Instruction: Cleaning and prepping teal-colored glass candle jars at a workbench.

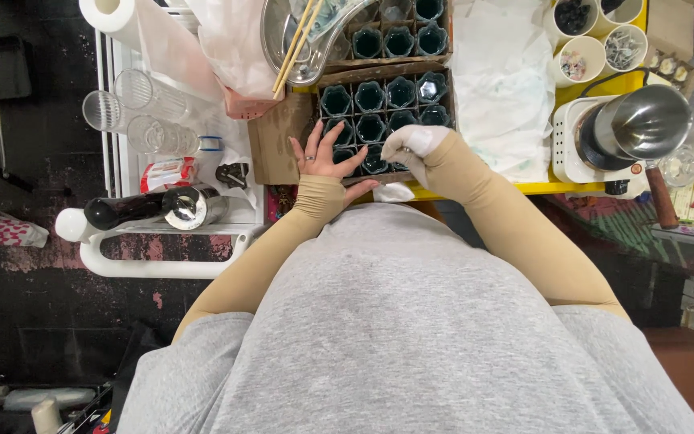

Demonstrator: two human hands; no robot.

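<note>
- Nearest me: grey shirt [411, 321] and tan sleeves [516, 225], both arms reaching far toward the crate [385, 74].
- Left hand [324, 157]: bare, fingers spread, nothing pinched. It sits on the crate's near-left corner, fingertips over the near jars [369, 97], with a brown card flap [271, 141] just to its left.
- Right hand [411, 149]: in a white glove, knuckles up, curled down over the near-right cells. I cannot tell whether it grips a jar or only rests on one.
- A small white scrap [393, 193] lies near the crate edge, between the two wrists.
- Jars: dark, faceted and open-topped, standing upright one per cell in the card dividers. A second crate just beyond holds more.
- Step, as I judge it: working the near row, the left hand steadying the crate while the right is down at one cell.
- Any next grip calls for a straight vertical pull. The cells are tight and neighbouring jars touch the dividers.
- Left: dark bottle [118, 210] and steel can [193, 206] lie on a white rack, with clear glasses [142, 90] on their sides farther off.
- Right: steel pot [640, 120] on a white base, on the yellow table [580, 186].
- Far: steel bowl [283, 32] with chopsticks [292, 50], white cloth [500, 88], white cups [586, 58].
</note>
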